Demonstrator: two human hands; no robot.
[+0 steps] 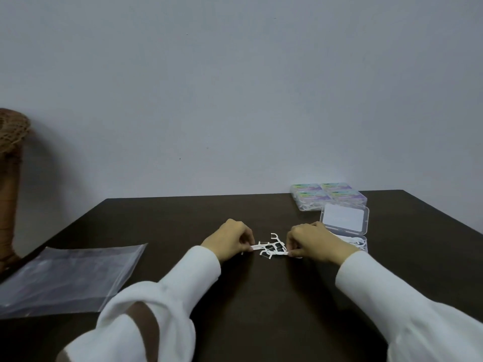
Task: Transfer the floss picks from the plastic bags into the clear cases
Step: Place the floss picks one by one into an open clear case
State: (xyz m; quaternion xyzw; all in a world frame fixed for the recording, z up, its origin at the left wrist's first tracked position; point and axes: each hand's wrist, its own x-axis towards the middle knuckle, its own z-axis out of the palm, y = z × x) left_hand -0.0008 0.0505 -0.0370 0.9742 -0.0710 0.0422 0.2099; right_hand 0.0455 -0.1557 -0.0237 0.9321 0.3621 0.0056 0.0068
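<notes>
My left hand [230, 237] and right hand [312, 241] meet over the middle of the dark table [183, 212], one at each end of a small heap of white floss picks [270, 248]. The fingers of my left hand are curled and pinch the left end of the heap; the fingers of my right hand are curled and pinch its right end. The picks lie tangled between the two hands, on or just above the tabletop; I cannot tell which. Just beside my right hand, toward the right edge of the table, stands an open clear case [345, 226], its lid [344, 218] tilted back and a few picks visible in its tray behind my hand. Behind it, near the wall, four closed cases [328, 195] sit together in a block. A flat plastic bag [70, 275] lies well apart on the left of the table. White sleeves [392, 296] cover both forearms.
</notes>
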